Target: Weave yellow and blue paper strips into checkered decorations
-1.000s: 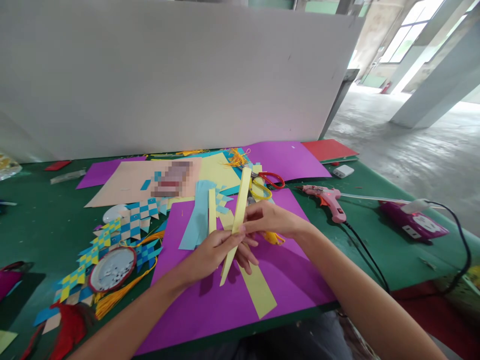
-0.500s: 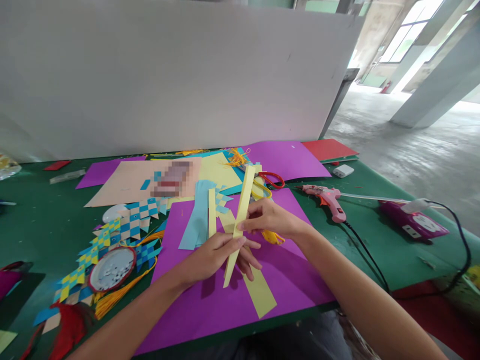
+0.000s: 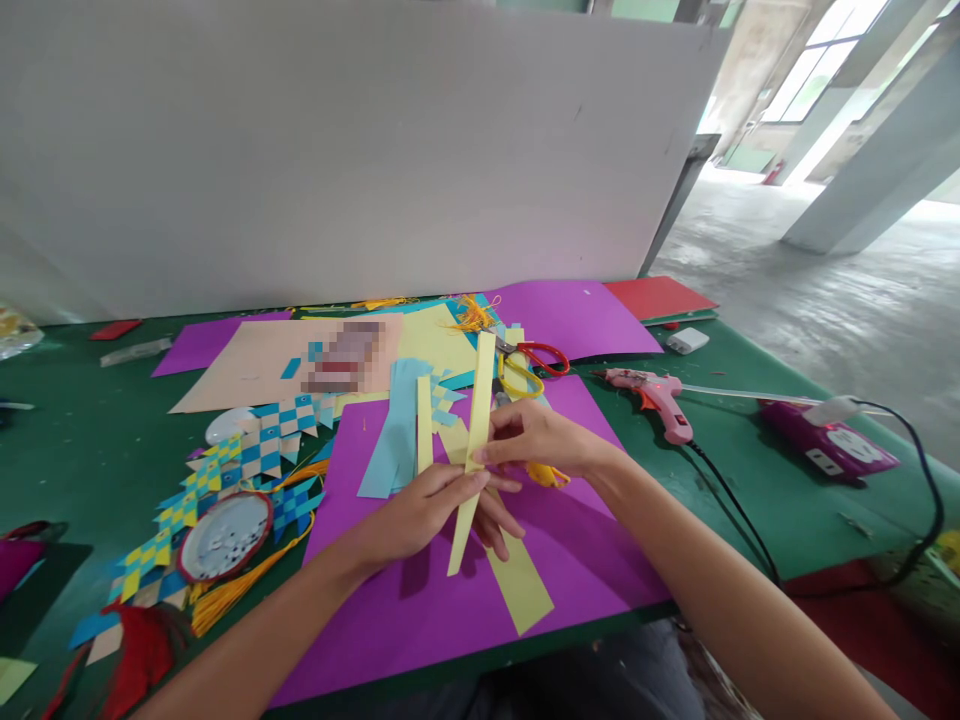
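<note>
Both my hands hold one long pale yellow paper strip [image 3: 480,400] above a purple sheet [image 3: 420,600] on the green table [image 3: 97,450]. My left hand [image 3: 427,510] pinches the strip near its middle from below. My right hand [image 3: 536,440] pinches it just above, thumb and fingers closed on the paper. The strip stands almost upright, its top tilted slightly right, its lower end hanging over the purple sheet. A wider yellow strip [image 3: 521,585] lies flat under my hands. A narrow yellow strip [image 3: 424,425] and light blue strips [image 3: 394,430] lie to the left.
Woven blue and yellow paper pieces [image 3: 225,470], a round dish [image 3: 223,524] and orange tassels sit at left. Scissors [image 3: 529,365] lie beyond my hands. A pink glue gun [image 3: 656,400] with black cord and a purple power strip [image 3: 832,445] sit at right. A white board [image 3: 337,150] backs the table.
The yellow strip's top has swung a little left and stands more upright. Both hands keep their hold and have barely shifted.
</note>
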`<state>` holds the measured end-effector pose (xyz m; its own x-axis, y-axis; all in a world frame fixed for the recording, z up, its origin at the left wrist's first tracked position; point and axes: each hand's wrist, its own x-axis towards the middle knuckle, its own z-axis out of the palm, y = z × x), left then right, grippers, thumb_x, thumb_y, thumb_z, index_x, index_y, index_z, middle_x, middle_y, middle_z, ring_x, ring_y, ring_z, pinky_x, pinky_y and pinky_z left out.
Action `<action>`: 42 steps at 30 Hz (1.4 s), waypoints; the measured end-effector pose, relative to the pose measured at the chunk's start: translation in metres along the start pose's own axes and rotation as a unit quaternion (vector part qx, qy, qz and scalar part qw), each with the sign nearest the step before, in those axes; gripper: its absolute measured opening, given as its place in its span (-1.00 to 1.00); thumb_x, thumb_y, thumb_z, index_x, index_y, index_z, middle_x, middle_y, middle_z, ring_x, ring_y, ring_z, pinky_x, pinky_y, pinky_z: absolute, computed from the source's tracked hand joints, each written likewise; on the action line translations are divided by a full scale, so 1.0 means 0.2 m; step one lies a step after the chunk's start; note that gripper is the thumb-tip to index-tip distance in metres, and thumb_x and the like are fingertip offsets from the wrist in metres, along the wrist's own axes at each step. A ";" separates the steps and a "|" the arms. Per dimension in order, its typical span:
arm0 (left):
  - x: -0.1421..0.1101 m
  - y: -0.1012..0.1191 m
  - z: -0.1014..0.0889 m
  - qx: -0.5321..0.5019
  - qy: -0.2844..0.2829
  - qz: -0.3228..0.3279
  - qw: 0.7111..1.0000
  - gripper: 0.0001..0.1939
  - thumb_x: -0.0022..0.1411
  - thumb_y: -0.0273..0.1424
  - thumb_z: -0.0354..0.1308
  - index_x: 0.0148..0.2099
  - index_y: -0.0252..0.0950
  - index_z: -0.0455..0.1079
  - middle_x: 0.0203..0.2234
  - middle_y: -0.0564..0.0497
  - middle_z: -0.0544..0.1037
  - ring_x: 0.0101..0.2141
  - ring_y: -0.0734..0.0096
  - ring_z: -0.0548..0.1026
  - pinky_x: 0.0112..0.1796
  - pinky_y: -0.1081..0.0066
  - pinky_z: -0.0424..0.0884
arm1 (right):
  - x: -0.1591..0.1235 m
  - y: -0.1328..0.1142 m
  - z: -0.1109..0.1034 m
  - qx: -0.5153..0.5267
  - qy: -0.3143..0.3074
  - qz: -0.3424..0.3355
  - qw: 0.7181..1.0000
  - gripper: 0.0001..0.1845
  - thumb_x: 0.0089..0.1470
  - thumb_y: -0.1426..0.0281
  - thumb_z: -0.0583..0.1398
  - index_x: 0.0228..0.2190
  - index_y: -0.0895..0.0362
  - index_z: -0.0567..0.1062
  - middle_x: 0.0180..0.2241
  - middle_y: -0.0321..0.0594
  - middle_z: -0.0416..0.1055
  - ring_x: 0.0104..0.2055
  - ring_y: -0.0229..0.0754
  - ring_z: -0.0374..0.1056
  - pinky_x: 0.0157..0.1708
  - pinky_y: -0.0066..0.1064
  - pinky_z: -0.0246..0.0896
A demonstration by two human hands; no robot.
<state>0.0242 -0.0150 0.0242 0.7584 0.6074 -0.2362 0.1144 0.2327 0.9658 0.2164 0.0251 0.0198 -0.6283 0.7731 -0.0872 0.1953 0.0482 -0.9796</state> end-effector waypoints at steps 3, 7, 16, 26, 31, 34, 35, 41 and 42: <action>0.00 0.00 0.00 0.003 0.003 0.001 1.000 -0.56 0.40 -0.26 -0.15 0.05 -0.47 0.39 -0.28 -0.26 0.62 -0.35 0.21 0.60 -0.24 0.27 0.47 | 0.00 -0.01 0.01 -0.007 -0.014 0.001 1.000 -0.68 -0.02 0.16 0.27 -0.47 0.20 0.50 -0.59 -0.35 0.31 -0.59 -0.40 0.14 -0.62 -0.50 0.00; 0.01 -0.02 -0.01 0.013 0.007 0.000 1.000 -0.56 0.38 -0.22 -0.11 -0.01 -0.48 0.40 -0.30 -0.27 0.62 -0.35 0.18 0.60 -0.28 0.26 0.48 | 0.00 -0.01 0.00 -0.018 0.028 0.002 0.999 -0.69 -0.03 0.19 0.29 -0.52 0.21 0.50 -0.62 -0.35 0.29 -0.60 -0.39 0.15 -0.63 -0.50 -0.02; 0.00 -0.06 -0.02 -0.032 -0.022 -0.009 0.999 -0.59 0.40 -0.26 -0.14 -0.10 -0.46 0.43 -0.22 -0.31 0.59 -0.30 0.16 0.60 -0.25 0.22 0.49 | 0.00 -0.01 -0.04 0.045 0.057 -0.002 0.997 -0.71 -0.04 0.22 0.30 -0.47 0.24 0.49 -0.61 -0.33 0.31 -0.61 -0.37 0.18 -0.62 -0.49 0.06; 0.01 -0.04 -0.02 -0.006 -0.006 -0.002 1.000 -0.59 0.38 -0.24 -0.12 -0.10 -0.48 0.40 -0.24 -0.33 0.60 -0.32 0.16 0.60 -0.26 0.24 0.49 | 0.01 -0.01 0.01 -0.002 0.003 0.002 1.000 -0.69 -0.04 0.19 0.29 -0.49 0.22 0.53 -0.57 -0.30 0.35 -0.54 -0.36 0.21 -0.56 -0.49 0.08; 0.00 -0.04 -0.02 0.000 -0.019 -0.010 1.000 -0.56 0.37 -0.21 -0.11 -0.13 -0.46 0.44 -0.24 -0.32 0.60 -0.32 0.17 0.60 -0.30 0.27 0.50 | 0.00 -0.01 -0.03 0.048 0.039 -0.004 0.998 -0.71 -0.07 0.23 0.31 -0.54 0.23 0.49 -0.64 -0.33 0.30 -0.60 -0.38 0.17 -0.61 -0.49 0.04; -0.01 -0.02 -0.01 0.000 -0.030 -0.022 0.999 -0.55 0.37 -0.19 -0.11 -0.13 -0.45 0.46 -0.24 -0.31 0.60 -0.32 0.20 0.60 -0.30 0.29 0.50 | -0.01 -0.02 -0.07 0.069 0.069 -0.022 0.995 -0.72 -0.05 0.24 0.31 -0.51 0.24 0.51 -0.64 -0.33 0.30 -0.61 -0.39 0.14 -0.62 -0.49 0.00; -0.01 -0.02 -0.01 -0.003 -0.032 -0.025 0.999 -0.56 0.38 -0.20 -0.12 -0.13 -0.44 0.46 -0.25 -0.30 0.61 -0.33 0.21 0.60 -0.30 0.29 0.50 | -0.01 -0.02 -0.08 0.070 0.072 -0.025 0.995 -0.71 -0.05 0.24 0.31 -0.51 0.25 0.51 -0.64 -0.32 0.31 -0.61 -0.39 0.15 -0.62 -0.49 -0.01; -0.01 -0.01 -0.01 -0.014 -0.035 -0.013 0.999 -0.55 0.40 -0.23 -0.17 -0.10 -0.41 0.46 -0.25 -0.27 0.61 -0.31 0.21 0.59 -0.26 0.28 0.48 | -0.01 -0.02 -0.08 0.076 0.089 -0.018 0.993 -0.69 -0.09 0.22 0.33 -0.55 0.24 0.48 -0.65 -0.31 0.30 -0.62 -0.40 0.13 -0.64 -0.49 -0.06; -0.01 -0.01 -0.01 -0.018 -0.038 -0.012 0.999 -0.55 0.40 -0.24 -0.18 -0.09 -0.42 0.46 -0.24 -0.28 0.61 -0.30 0.20 0.59 -0.26 0.27 0.48 | -0.01 -0.02 -0.09 0.080 0.107 -0.014 0.991 -0.69 -0.10 0.23 0.33 -0.56 0.23 0.47 -0.66 -0.32 0.29 -0.62 -0.40 0.12 -0.64 -0.48 -0.08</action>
<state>0.0207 -0.0156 0.0217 0.8018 0.5428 -0.2501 0.1118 0.2748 0.9550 0.2303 0.0338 0.0277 -0.4551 0.8898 -0.0351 0.0473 -0.0152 -0.9988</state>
